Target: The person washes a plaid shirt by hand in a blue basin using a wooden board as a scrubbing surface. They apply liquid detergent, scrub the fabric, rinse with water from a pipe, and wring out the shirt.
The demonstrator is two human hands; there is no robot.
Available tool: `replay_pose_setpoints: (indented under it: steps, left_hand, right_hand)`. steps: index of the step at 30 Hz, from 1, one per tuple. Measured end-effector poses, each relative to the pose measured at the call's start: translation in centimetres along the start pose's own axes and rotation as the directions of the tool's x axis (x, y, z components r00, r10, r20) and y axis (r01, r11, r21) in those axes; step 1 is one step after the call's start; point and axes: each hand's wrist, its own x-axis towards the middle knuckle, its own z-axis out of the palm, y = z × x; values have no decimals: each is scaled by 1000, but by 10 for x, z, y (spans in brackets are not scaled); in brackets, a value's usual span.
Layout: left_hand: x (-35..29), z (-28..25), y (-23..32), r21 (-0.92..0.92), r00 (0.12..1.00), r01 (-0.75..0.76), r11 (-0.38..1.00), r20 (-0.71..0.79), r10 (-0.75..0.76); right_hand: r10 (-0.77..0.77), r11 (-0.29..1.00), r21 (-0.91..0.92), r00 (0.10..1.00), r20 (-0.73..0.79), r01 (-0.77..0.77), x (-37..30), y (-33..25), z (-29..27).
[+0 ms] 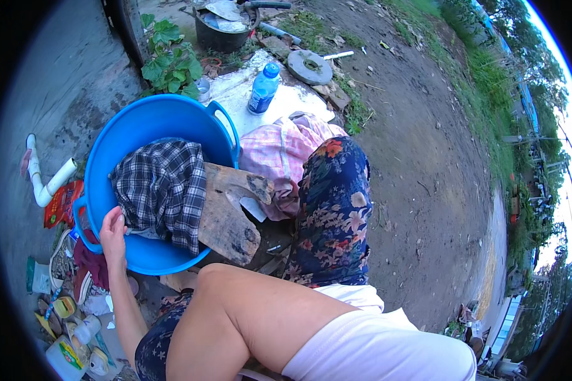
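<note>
A blue plastic tub [108, 140] with side handles stands in front of me. Inside lies a bunched dark plaid cloth [165, 184], partly draped over a worn wooden washboard [235, 203] that leans out over the tub's right rim. My left hand [114, 232] is at the tub's near left edge, just below the cloth, fingers loosely bent and pointing up; nothing shows in them. My right arm [254, 298] crosses the lower middle, bent at the elbow, and its hand lies outside the picture. Right of the tub rests a pink checked cloth bundle [273, 152].
Beyond the bundle stands a blue bottle [264, 89] on a white slab. Farther back are a black bucket [222, 32] and a round stone disc [309, 66]. Shoes and plastic containers [70, 330] litter the left. A white pipe [51, 181] lies beside the tub; bare dirt [426, 171] stretches right.
</note>
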Motion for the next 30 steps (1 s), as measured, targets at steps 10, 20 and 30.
replay_pose_setpoints:
  steps: [10,20,30]
  left_hand:
    - [5,3,-1,1,999,-19,1000,-47,19]
    - [15,13,-4,167,946,-301,939,-73,316]
    - [16,27,-7,207,926,-362,909,-38,377]
  right_hand:
    - [21,1000,-17,998,-61,-22,-13,-2,-10]
    - [39,999,-35,995,-93,-42,-23,0,-20]
    - [24,999,-40,997,-69,-27,-34,-7,-19]
